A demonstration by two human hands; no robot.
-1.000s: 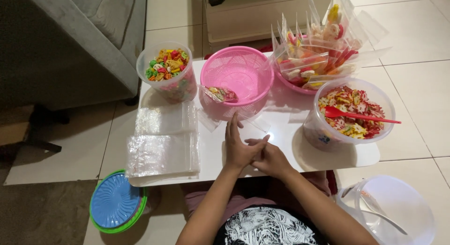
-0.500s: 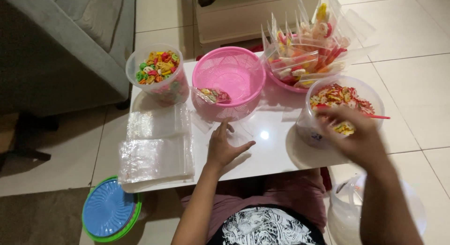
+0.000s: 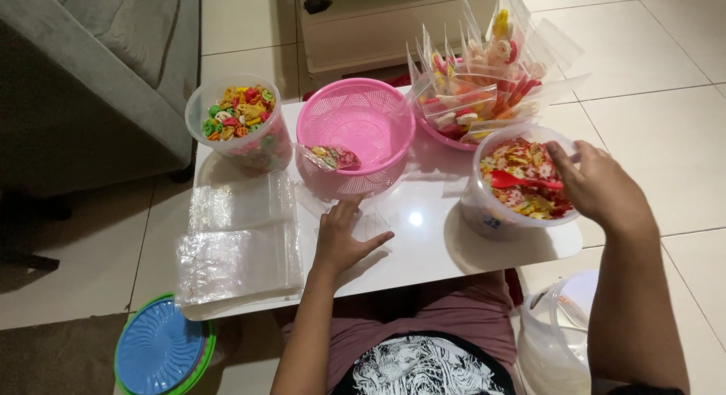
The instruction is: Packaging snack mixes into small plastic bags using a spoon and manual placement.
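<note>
My left hand lies flat, fingers spread, on a small clear plastic bag on the white table, just in front of the pink basket. My right hand grips the handle of a red plastic spoon that rests in a clear tub of red, yellow and white snacks. One filled bag lies inside the pink basket.
A clear tub of multicoloured snacks stands at the back left. A stack of empty clear bags covers the left of the table. A pink bowl of filled bags stands at the back right. Lids and an empty tub sit on the floor.
My right hand left my left hand, swung right to the snack tub and closed on the red spoon's handle. My left hand stayed flat on the small bag.
</note>
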